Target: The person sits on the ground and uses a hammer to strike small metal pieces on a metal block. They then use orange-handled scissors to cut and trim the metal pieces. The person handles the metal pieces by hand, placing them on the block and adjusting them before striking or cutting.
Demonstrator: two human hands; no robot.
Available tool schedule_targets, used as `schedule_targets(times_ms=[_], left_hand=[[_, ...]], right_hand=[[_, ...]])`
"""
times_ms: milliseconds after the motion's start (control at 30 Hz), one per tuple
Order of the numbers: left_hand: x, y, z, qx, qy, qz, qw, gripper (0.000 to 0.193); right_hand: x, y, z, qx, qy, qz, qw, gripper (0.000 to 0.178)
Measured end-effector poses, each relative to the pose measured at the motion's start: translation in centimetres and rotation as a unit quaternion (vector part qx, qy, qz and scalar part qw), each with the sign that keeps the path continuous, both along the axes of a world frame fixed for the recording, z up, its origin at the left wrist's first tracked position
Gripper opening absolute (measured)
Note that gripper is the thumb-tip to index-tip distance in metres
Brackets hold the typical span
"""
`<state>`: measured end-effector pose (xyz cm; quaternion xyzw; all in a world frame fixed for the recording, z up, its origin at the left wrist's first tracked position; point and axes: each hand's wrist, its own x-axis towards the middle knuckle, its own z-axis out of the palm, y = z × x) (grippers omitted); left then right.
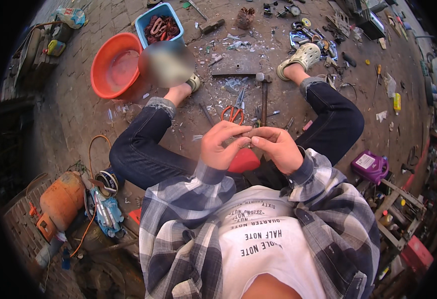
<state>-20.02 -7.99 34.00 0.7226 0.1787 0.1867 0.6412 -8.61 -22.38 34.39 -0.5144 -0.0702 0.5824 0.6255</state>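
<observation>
My left hand (222,144) and my right hand (278,147) meet at the fingertips in front of my lap. Both are closed in a pinch on something small between them, too small to name. Just beyond the hands, orange-handled scissors (234,113) lie on the ground with their blades pointing away. To their right lies a hammer (263,97), its head at the far end. Below the hands, between my legs, a red rounded thing (244,161) shows in part.
An orange-red basin (109,70) and a blue bin (141,21) of dark red pieces stand far left. A flat metal plate (236,68) lies ahead amid scattered scraps. An orange gas cylinder (62,199) is at near left, a purple jug (369,166) at right.
</observation>
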Motion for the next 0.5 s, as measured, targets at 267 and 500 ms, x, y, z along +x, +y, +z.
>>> schedule_targets(times_ms=[267, 500], left_hand=[[0.0, -0.8, -0.6, -0.046, 0.041, 0.031, 0.998, 0.025], [0.2, -0.7, -1.6, -0.004, 0.007, 0.003, 1.000, 0.031]], right_hand=[[-0.7, 0.2, 0.4, -0.019, -0.029, -0.034, 0.999, 0.023], [-0.9, 0.1, -0.4, -0.041, -0.037, -0.061, 0.997, 0.024]])
